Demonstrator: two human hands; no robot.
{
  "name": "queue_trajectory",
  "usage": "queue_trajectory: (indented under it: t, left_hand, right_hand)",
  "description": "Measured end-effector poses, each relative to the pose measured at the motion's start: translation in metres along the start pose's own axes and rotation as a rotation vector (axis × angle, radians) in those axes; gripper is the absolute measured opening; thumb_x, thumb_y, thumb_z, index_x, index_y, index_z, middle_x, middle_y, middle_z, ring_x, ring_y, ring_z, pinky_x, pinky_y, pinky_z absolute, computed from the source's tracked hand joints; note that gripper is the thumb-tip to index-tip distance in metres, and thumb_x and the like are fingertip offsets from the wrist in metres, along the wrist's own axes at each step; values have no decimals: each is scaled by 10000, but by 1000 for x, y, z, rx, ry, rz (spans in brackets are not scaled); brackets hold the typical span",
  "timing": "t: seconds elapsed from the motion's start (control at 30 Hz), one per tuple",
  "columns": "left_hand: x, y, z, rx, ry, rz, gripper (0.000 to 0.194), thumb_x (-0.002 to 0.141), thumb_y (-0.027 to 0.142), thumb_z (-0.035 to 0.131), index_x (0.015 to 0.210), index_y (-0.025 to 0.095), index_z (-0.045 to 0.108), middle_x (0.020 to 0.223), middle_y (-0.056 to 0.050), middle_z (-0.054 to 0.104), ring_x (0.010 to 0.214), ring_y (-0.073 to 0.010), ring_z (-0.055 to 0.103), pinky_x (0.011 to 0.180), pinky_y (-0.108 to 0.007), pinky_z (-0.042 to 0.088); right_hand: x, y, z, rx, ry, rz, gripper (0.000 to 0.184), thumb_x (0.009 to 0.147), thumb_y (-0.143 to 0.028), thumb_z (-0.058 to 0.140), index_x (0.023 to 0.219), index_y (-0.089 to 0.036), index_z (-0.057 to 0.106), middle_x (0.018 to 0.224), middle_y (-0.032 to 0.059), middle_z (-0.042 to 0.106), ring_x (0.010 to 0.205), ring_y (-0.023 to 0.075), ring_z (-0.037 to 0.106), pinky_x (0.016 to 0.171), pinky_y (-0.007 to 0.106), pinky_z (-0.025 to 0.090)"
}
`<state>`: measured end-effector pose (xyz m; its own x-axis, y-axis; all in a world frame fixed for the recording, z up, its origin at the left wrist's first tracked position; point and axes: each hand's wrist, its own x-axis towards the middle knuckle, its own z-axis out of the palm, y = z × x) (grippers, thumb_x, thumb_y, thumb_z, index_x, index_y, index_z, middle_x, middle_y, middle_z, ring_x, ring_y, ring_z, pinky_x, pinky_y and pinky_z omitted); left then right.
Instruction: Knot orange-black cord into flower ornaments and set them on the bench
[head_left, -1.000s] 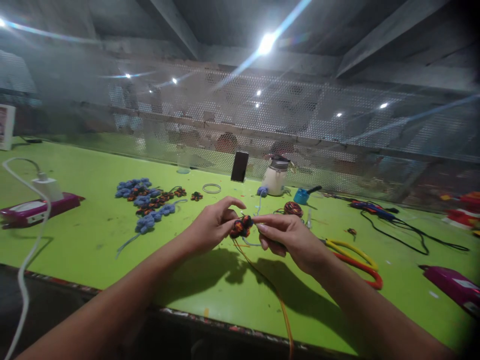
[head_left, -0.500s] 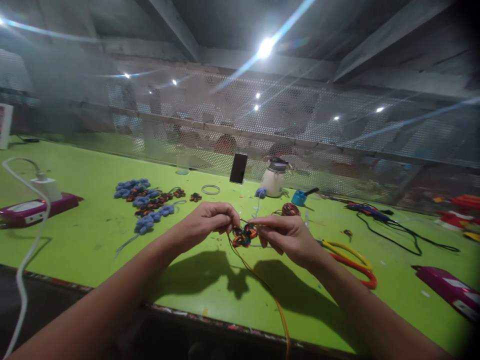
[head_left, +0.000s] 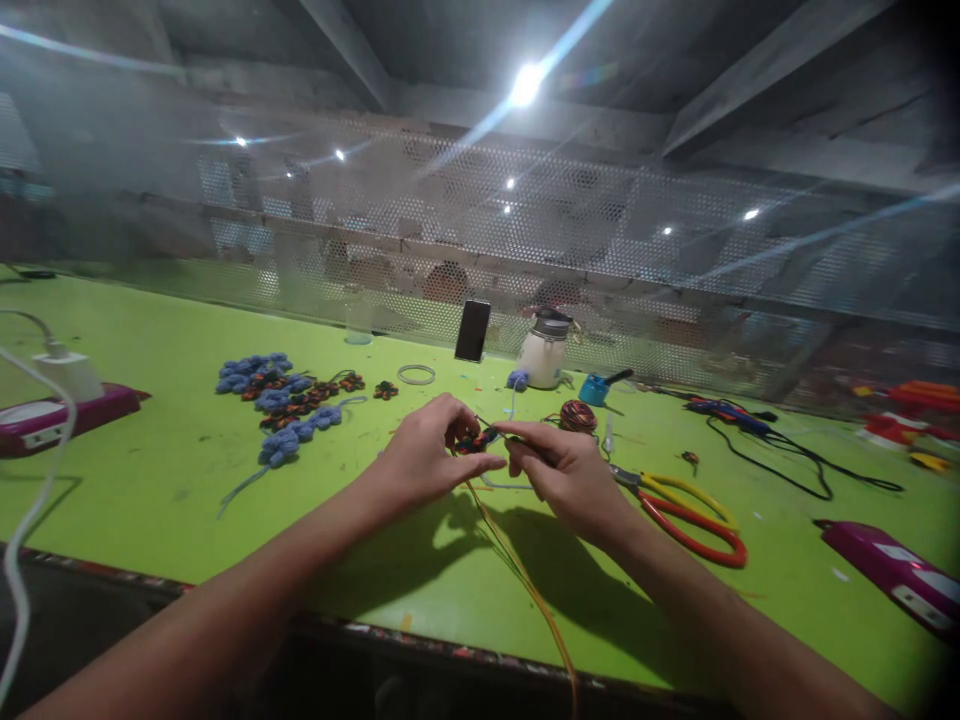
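A small crocheted flower (head_left: 471, 441) in dark multicoloured yarn is pinched in my left hand (head_left: 424, 450), whose thumb stretches out below it. My right hand (head_left: 577, 485) grips a thin crochet hook (head_left: 486, 424), its tip at the flower's upper edge. My fingers hide much of the flower. From the work, a yellow-orange yarn strand (head_left: 534, 590) hangs down over the table's front edge. Beyond my right hand lies a ball of dark red variegated yarn (head_left: 579, 415). Scissors (head_left: 705, 548) with red and yellow handles rest beside my right wrist.
Blue and multicoloured crocheted flowers (head_left: 277, 402) lie at left on the green table (head_left: 165, 490). Behind stand a phone (head_left: 472, 331) and a white jug (head_left: 544, 358). A blue pot (head_left: 593, 390), black cables (head_left: 780, 465) and purple power strips (head_left: 896, 575) lie around.
My left hand has turned, its thumb now extended, and the flower is more covered by my fingers. My right hand has come in closer with the hook. The whole view has shifted slightly.
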<state>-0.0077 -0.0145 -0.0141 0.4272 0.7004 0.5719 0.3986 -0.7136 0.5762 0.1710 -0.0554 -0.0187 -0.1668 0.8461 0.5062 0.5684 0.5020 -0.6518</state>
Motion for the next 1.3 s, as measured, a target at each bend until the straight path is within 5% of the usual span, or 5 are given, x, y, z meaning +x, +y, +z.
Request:
queue_trajectory:
  t: [0.1, 0.4, 0.73, 1.0, 1.3]
  left_hand:
    - [1, -4, 3, -46, 29, -68, 218, 688, 325, 660, 714, 145, 539, 653, 14, 495, 582, -100, 414, 540, -234, 332]
    - [1, -7, -11, -439, -173, -256, 170, 681, 279, 651, 736, 131, 591, 615, -1, 553, 565, -101, 467, 536, -234, 345]
    - [-2, -8, -27, -767, -345, -330, 96, 705, 216, 640, 743, 139, 596, 690, -12, 583, 637, -107, 498, 601, -237, 354]
    - [-4, -6, -27, -853, -421, -318, 63, 693, 168, 610, 712, 136, 559, 681, -6, 529, 619, -98, 463, 586, -237, 343]
    - [-4, -11, -28, -968, -423, -320, 54, 671, 117, 568, 723, 128, 578, 760, -32, 532, 651, -99, 458, 593, -232, 353]
  right_hand:
    - [0, -2, 2, 28, -15, 24, 331, 811, -235, 513, 1108, -115, 595, 603, 13, 601, 448, 68, 435, 431, 199, 348]
    - [2, -2, -10, 58, -90, -2, 271, 813, -251, 527, 1041, -115, 578, 629, 29, 619, 472, 79, 477, 450, 212, 376]
    - [2, -11, -29, -169, -124, -261, 236, 815, -224, 536, 1005, -129, 640, 722, 53, 665, 591, 107, 559, 575, 239, 434]
    - [0, -12, -32, 67, -260, -117, 217, 810, -261, 555, 954, -130, 651, 635, 27, 646, 454, 62, 484, 421, 195, 372]
    - [1, -15, -36, 87, -273, -103, 211, 801, -254, 566, 945, -139, 668, 625, 26, 645, 412, 45, 440, 369, 183, 329]
